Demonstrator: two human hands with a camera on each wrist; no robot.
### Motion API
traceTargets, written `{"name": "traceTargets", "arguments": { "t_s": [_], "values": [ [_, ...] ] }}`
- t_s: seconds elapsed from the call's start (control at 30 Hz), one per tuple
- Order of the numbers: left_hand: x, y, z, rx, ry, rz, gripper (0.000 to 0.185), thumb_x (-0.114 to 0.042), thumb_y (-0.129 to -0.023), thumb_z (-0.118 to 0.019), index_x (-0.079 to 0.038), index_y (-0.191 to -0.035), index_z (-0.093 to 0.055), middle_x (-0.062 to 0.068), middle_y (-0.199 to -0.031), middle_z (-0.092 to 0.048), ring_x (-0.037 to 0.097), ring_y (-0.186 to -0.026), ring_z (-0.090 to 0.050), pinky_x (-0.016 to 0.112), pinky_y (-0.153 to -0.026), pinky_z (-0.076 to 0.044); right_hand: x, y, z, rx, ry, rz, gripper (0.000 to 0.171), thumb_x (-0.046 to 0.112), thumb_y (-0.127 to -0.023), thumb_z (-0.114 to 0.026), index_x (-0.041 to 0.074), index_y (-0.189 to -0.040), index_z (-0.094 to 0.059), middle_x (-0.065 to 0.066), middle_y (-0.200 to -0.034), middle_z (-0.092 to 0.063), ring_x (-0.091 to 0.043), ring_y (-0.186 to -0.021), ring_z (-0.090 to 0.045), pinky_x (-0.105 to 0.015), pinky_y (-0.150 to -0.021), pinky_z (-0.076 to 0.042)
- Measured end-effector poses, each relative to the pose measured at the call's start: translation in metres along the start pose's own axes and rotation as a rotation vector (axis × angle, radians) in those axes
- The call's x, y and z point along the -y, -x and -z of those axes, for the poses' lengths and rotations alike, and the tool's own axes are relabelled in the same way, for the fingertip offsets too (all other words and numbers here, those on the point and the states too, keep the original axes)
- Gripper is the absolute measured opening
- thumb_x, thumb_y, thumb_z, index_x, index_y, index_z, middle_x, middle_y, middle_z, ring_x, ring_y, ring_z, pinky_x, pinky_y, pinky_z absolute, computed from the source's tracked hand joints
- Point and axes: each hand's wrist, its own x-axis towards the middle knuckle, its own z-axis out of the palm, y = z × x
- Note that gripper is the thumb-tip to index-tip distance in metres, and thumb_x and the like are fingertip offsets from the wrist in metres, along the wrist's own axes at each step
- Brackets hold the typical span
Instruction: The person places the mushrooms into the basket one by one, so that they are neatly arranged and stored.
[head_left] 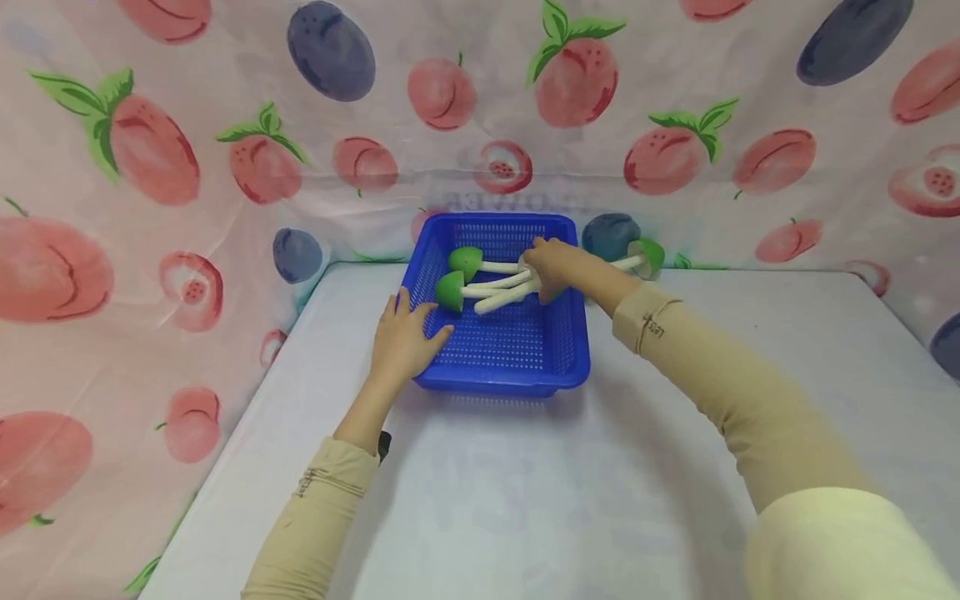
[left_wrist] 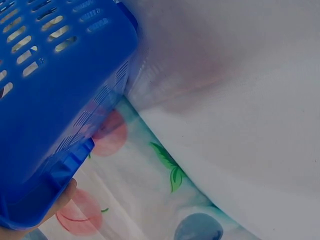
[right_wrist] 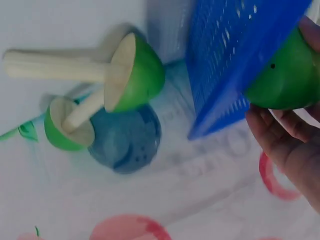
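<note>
A blue perforated plastic basket (head_left: 491, 387) holds several toy mushrooms with green caps and pale stems, among them one mushroom (head_left: 450, 292) at the left. My left hand (head_left: 401, 342) rests on the basket's left rim with fingers spread, the thumb reaching inside. In the left wrist view its fingers (left_wrist: 65, 197) lie along the outside of that rim. Inside the basket at the right, my right hand (head_left: 551, 267) grips a mushroom. From the right wrist, this mushroom's green cap (right_wrist: 287, 75) shows between thumb and fingers, just past the basket rim; its stem is hidden there.
Outside the basket, at its right, two more mushrooms lie on the white table (head_left: 480, 500): a nearer mushroom (right_wrist: 137, 75) and a farther mushroom (right_wrist: 70, 125). A fruit-printed cloth (head_left: 442, 92) hangs behind the table and along its left side.
</note>
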Motion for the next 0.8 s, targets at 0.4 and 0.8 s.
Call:
{"name": "traceTargets", "arguments": {
  "t_s": [0.4, 0.8],
  "values": [
    [0.000, 0.001, -0.001, 0.008, 0.002, 0.004, 0.056, -0.044, -0.091, -0.054, -0.010, -0.135, -0.051, 0.028, -0.153, -0.019, 0.045, -0.143, -0.014, 0.058, -0.114, -0.020, 0.002, -0.022, -0.052, -0.112, -0.089, -0.027, 0.069, 0.026, -0.073, -0.081, -0.008, -0.125, -0.050, -0.029, -0.135, -0.044, -0.046, -0.116, -0.051, -0.052, -0.095, -0.047],
    [0.000, 0.002, 0.001, -0.002, -0.002, 0.001, 0.055, -0.043, -0.091, -0.055, -0.009, -0.134, -0.052, 0.029, -0.152, -0.019, 0.045, -0.142, -0.015, 0.057, -0.114, -0.021, -0.003, -0.013, -0.047, -0.177, -0.178, -0.021, 0.078, 0.024, -0.075, -0.080, -0.001, -0.135, -0.037, -0.027, -0.134, -0.043, -0.047, -0.120, -0.044, -0.055, -0.096, -0.044]
  ]
}}
